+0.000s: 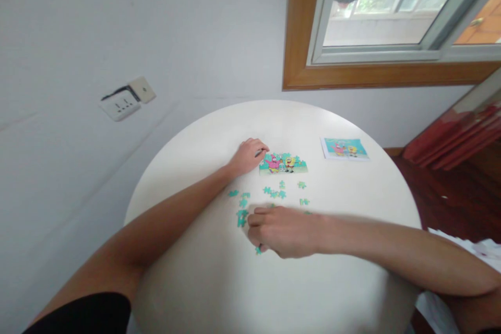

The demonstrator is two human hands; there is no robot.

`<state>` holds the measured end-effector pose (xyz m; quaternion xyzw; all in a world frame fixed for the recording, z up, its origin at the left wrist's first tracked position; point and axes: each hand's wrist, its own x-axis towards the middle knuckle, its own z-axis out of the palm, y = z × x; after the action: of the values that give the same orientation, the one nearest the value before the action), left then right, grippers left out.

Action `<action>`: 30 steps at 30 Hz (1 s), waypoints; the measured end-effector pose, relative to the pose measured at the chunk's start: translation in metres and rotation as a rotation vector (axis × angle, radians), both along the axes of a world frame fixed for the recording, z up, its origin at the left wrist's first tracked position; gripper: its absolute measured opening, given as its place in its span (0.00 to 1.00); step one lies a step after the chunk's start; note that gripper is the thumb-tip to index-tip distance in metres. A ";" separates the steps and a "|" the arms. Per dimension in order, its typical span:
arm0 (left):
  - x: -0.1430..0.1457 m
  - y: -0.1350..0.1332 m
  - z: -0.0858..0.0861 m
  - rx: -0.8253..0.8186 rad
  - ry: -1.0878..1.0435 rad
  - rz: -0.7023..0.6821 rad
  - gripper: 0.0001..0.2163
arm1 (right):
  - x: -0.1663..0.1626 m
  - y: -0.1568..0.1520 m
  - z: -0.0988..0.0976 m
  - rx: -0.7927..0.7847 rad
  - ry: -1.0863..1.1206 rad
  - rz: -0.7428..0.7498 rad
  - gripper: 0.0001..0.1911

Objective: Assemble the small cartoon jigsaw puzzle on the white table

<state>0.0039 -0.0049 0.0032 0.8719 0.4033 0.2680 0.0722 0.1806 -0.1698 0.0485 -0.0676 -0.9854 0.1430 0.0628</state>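
Pieces [267, 190] lay loose on the table [195, 282], on the near side of the partly joined puzzle [289, 168]. Its lower part was together, with a straight bottom border: a pink figure and a yellow one showed in it, with pale green ground at their feet. What was left seemed to be mostly the upper background, since the top edge ran in open knobs and notches and the loose pieces were largely teal, much like that part of the card [344, 149], which lay to the right, well apart. The puzzle looked more than half joined, though the loose pieces could not be fully counted, as the right hand [276, 230] partly covered some. That hand bent low among them, fingers curled downward; whether its grip was pinching one could not be told, but a piece [258, 250] showed just beside the thumb. The left hand [249, 156] rested at the puzzle's left edge, fingers close together; whether its grip held anything could not be told either.
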 end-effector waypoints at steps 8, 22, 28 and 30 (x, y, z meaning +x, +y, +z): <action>-0.001 0.001 -0.001 0.002 0.000 -0.012 0.09 | 0.003 -0.005 0.002 0.126 -0.057 0.038 0.13; -0.002 -0.002 0.003 0.032 0.023 -0.225 0.11 | 0.032 0.079 0.013 -0.442 0.472 -0.292 0.08; 0.002 -0.016 0.012 -0.070 0.124 -0.288 0.15 | 0.081 0.154 -0.011 -0.484 0.611 -0.878 0.07; 0.003 -0.018 0.014 -0.091 0.144 -0.312 0.15 | 0.088 0.163 -0.019 -0.457 0.587 -0.914 0.06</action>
<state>0.0072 -0.0233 0.0174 0.9367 0.2791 0.1716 0.1233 0.2687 -0.0064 0.0298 -0.4548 -0.7419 0.3231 0.3720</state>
